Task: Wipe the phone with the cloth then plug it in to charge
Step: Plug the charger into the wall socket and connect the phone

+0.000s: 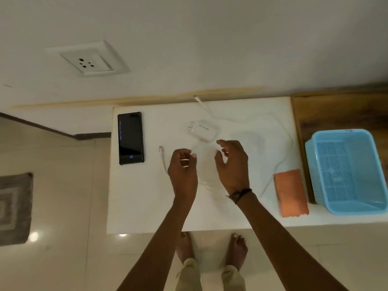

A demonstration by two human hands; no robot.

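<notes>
A black phone (130,138) lies screen up at the left of the white tabletop (147,206), its screen faintly lit. A white charger adapter (202,130) lies on its side in the middle, pins pointing left. Its white cable (287,156) loops to the right, and a free connector end (161,149) rests beside my left hand. My left hand (183,166) hovers with fingers curled, and I cannot tell if it pinches the cable. My right hand (231,162) is spread open just below the adapter. An orange cloth (290,193) lies folded at the right.
A wall socket (89,60) sits on the white wall above and left of the table. A light blue plastic basket (346,171) stands on a wooden surface at the right. A second cable end (197,99) lies at the table's back edge. A grey mat (14,206) lies on the tiled floor.
</notes>
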